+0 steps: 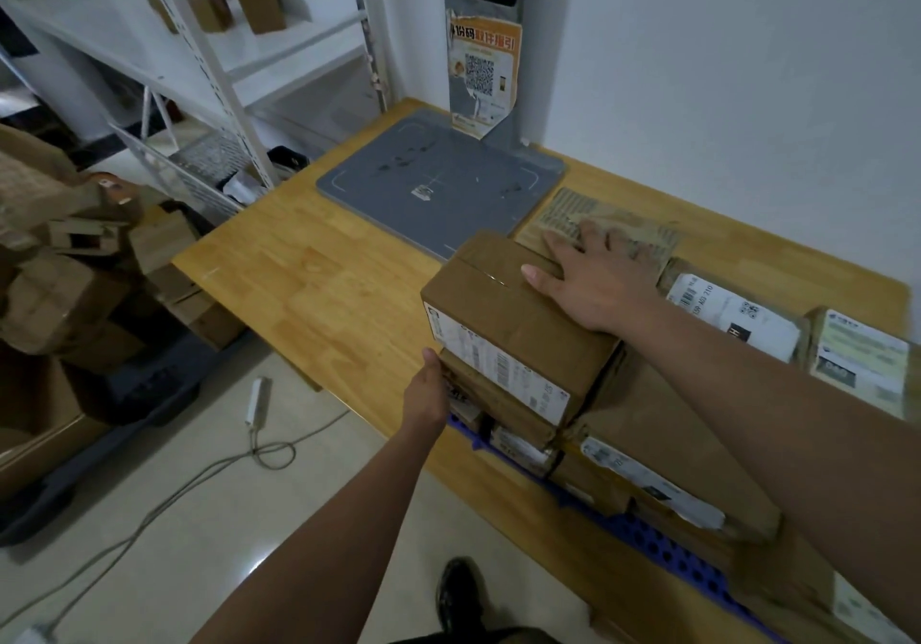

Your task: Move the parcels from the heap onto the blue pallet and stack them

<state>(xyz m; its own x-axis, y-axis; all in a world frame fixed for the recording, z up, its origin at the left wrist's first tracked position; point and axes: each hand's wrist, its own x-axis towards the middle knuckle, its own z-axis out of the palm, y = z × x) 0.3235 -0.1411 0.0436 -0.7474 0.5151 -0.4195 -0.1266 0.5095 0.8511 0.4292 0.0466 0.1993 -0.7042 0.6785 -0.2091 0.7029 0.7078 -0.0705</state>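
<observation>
Person is wearing a glossy black shoe [458,593]; a dark garment [478,637] is showing at the bottom edge. Left hand [426,394] and right hand [593,279] are going bare, both forearms showing uncovered.

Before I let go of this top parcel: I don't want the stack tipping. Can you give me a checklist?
1. Top parcel rests on lower parcels: ok.
2. Its edges flush with those beneath: cannot tell.
3. Right hand flat on its top: ok.
4. Left hand clear of the underside: cannot tell, partly hidden.
5. Blue pallet under the stack: ok.
</observation>
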